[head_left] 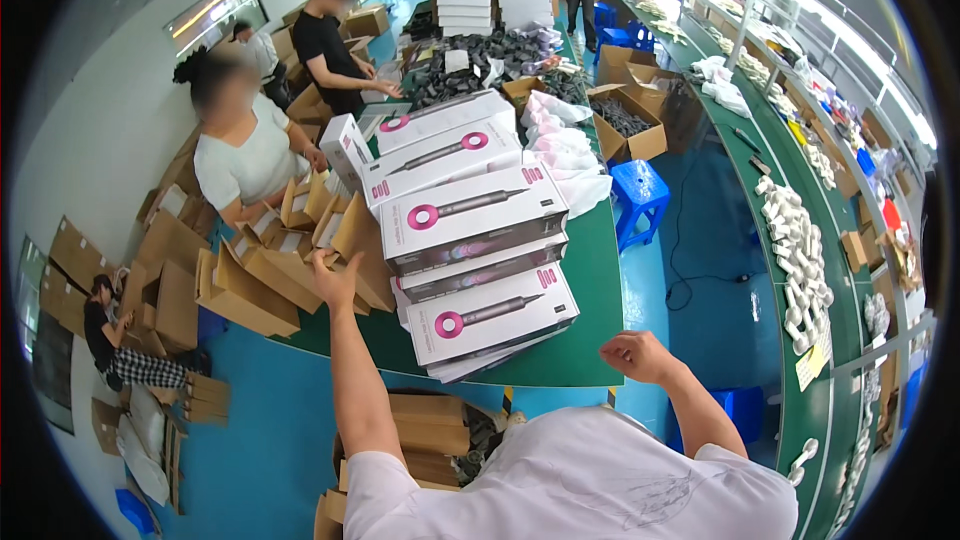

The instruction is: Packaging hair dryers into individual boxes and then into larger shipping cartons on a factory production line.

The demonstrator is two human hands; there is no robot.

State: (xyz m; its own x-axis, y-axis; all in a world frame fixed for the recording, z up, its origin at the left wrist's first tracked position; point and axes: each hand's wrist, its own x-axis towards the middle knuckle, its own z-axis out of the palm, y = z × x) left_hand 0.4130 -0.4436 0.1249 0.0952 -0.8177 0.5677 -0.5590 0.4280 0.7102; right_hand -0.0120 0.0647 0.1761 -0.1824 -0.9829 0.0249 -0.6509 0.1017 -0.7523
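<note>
My left hand [335, 282] grips the near edge of an open brown cardboard box [362, 245], thumb on one side and fingers on the other. More cardboard boxes [262, 275] stand tilted against it on the left. Just right of that hand lies a stack of white and grey hair styler boxes [487, 312], printed with a pink ring and a dark wand. My right hand [640, 355] hovers by the table's near right corner, fingers curled in; anything inside them is hidden. It touches none of the boxes.
White plastic bags [562, 155] and a heap of dark parts [465, 70] cover the green table [597, 285] farther back. Two people [245, 145] work along its left side. A blue stool [638, 198] stands at right, before a conveyor [745, 240] bearing white parts.
</note>
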